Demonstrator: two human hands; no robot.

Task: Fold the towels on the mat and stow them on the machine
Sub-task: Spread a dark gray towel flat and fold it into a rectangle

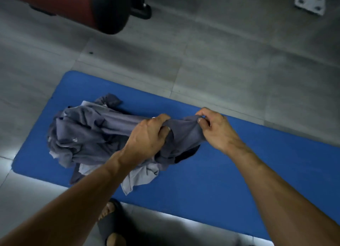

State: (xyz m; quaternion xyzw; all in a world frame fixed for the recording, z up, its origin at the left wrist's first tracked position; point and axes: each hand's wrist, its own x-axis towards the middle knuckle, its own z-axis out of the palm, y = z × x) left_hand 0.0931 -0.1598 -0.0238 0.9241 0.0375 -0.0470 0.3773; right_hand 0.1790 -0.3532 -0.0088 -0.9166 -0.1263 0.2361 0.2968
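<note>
Towels [88, 133] lie heaped, soft and limp, on the mat [239, 163]. Left hand [149, 137] and right hand [215, 128] each pinch 1 grey towel's edge; corners likely give best hold.

The towels [88, 133] are soft, thin cloth, matt grey with paler pieces, badly creased. The mat [211, 172] under them looks like smooth foam, matt blue. The floor [230, 62] is grey tile with a dull, faintly grained finish. A red pad [60, 5] up at the back looks like glossy vinyl, and the white plate [310, 2] seems painted metal.
</note>
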